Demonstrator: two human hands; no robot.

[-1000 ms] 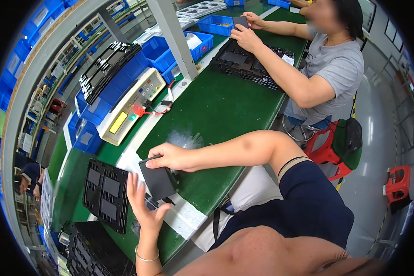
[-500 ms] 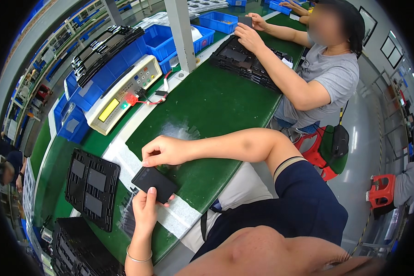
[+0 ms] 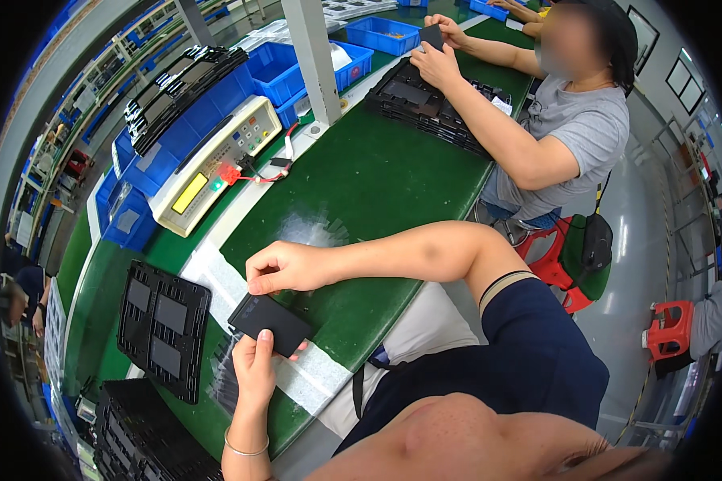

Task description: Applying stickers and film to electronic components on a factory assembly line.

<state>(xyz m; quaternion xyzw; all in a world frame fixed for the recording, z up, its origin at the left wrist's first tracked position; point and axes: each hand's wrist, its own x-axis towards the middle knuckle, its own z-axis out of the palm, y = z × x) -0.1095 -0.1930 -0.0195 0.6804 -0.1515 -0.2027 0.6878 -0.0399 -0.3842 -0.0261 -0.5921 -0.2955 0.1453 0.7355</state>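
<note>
Between my two hands is a flat black rectangular pack (image 3: 271,322), tilted above the table. My left hand (image 3: 254,365) grips its near edge, with the thumb on top and fingertips showing beyond the near right corner. At the far corner, my right hand (image 3: 289,266) pinches the pack between thumb and curled fingers. A pale cloth strip (image 3: 317,377) lies on the green table beneath. To the left, a black tray (image 3: 164,329) holds several similar dark flat pieces in its slots. Clear plastic strips (image 3: 223,370) lie beside that tray.
A cream tester (image 3: 212,168) with a yellow display and red leads stands behind, near blue bins (image 3: 277,72) and a grey post (image 3: 311,64). More black trays (image 3: 148,437) are at lower left. Across the table, a co-worker (image 3: 569,128) handles a dark flat piece over stacked trays (image 3: 413,96).
My hands keep nearly the same hold on the black pack. The co-worker's dark piece has tilted and shifted slightly right.
</note>
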